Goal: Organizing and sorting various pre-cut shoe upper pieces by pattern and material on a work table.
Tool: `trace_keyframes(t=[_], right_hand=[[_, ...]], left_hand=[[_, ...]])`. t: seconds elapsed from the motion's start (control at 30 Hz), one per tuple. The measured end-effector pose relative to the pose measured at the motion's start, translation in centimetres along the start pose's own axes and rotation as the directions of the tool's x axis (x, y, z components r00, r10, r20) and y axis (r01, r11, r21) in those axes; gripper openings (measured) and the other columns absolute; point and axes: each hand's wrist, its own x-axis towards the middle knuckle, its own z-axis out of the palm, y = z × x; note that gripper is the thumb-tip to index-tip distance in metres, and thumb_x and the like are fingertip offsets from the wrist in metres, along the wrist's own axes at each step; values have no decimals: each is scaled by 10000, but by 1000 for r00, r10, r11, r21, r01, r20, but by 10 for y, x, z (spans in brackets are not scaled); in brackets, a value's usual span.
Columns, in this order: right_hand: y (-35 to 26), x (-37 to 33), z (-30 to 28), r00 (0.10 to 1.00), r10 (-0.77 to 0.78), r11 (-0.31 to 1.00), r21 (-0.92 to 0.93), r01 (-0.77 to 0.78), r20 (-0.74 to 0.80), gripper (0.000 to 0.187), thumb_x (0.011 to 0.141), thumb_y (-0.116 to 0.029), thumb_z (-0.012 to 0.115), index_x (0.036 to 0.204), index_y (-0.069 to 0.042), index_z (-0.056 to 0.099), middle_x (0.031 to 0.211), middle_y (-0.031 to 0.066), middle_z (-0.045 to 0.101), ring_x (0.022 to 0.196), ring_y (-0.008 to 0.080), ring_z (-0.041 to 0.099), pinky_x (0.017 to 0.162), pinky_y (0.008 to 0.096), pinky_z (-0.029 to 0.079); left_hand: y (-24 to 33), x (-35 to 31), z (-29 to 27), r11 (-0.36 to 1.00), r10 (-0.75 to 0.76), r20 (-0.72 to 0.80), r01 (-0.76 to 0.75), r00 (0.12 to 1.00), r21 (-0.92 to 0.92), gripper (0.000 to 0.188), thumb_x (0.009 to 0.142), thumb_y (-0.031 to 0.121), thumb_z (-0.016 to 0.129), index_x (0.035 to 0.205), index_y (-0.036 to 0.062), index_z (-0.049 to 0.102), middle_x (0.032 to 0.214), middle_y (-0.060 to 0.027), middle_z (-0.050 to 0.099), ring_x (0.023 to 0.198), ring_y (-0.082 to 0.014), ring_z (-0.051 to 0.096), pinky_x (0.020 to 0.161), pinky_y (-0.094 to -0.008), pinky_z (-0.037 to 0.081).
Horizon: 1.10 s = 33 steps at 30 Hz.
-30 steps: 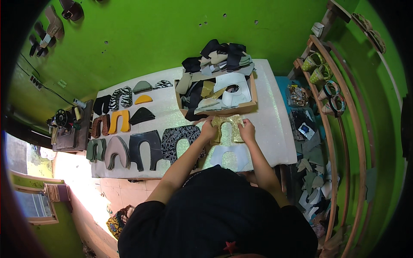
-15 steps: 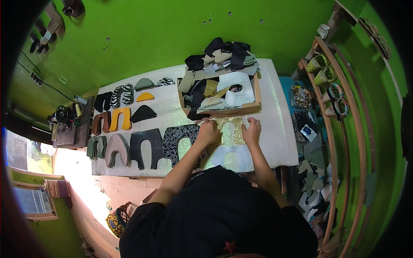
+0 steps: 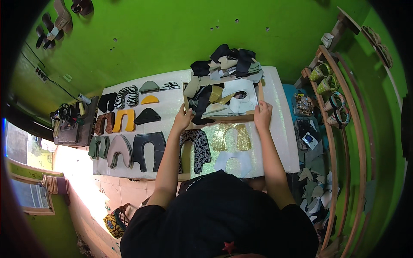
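Observation:
A shallow cardboard box point(image 3: 247, 117) full of cut material scraps lies on the table in front of me. My left hand point(image 3: 184, 118) grips its near left corner, and my right hand point(image 3: 263, 115) has hold of the near right corner. Inside are a white cut piece point(image 3: 237, 88), gold scraps point(image 3: 216, 93) and black ones. Just below the box lies a gold glittery U-shaped piece point(image 3: 218, 138), with a white U-shaped piece point(image 3: 245, 161) nearer to me. My left forearm covers part of a black patterned U-shaped piece point(image 3: 201, 150).
Stacks of U-shaped pieces fill the table's left side, among them dark point(image 3: 149, 146), beige point(image 3: 119, 151) and yellow point(image 3: 124, 120) ones. A scrap heap point(image 3: 230, 61) rises behind the box. At right stands a wooden rack point(image 3: 344, 129) with shoes; a sewing machine point(image 3: 64, 112) is at left.
Both hands have left the gold piece and moved outward and away from me, onto the box's near corners. The gold piece now lies free on the table.

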Motion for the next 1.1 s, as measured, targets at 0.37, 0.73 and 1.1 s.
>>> trace_keyframes(t=[0.37, 0.73, 1.1], right_hand=[[5, 10, -2, 995, 87, 995, -55, -84, 45, 332, 769, 40, 397, 1052, 32, 570, 1085, 203, 562, 1022, 333, 527, 898, 357, 406], [32, 22, -25, 992, 120, 987, -102, -123, -37, 346, 761, 51, 396, 1057, 29, 576, 1083, 201, 567, 1016, 335, 534, 892, 348, 407], [58, 39, -46, 990, 137, 978, -156, -141, -41, 350, 763, 50, 392, 1059, 20, 577, 1091, 191, 567, 1015, 325, 536, 891, 342, 406]], left_hand=[[-11, 16, 15, 998, 55, -12, -55, 998, 22, 543, 827, 64, 423, 1331, -34, 246, 916, -239, 603, 674, -244, 638, 607, -322, 498], [-8, 27, 53, 986, 120, 103, -107, 987, -129, 544, 842, 55, 423, 1342, -22, 222, 948, -220, 605, 681, -233, 640, 597, -306, 494], [-4, 35, 94, 979, 200, 129, -203, 971, 15, 563, 879, 57, 413, 1374, 16, 149, 964, -143, 601, 634, -129, 566, 544, -256, 449]])
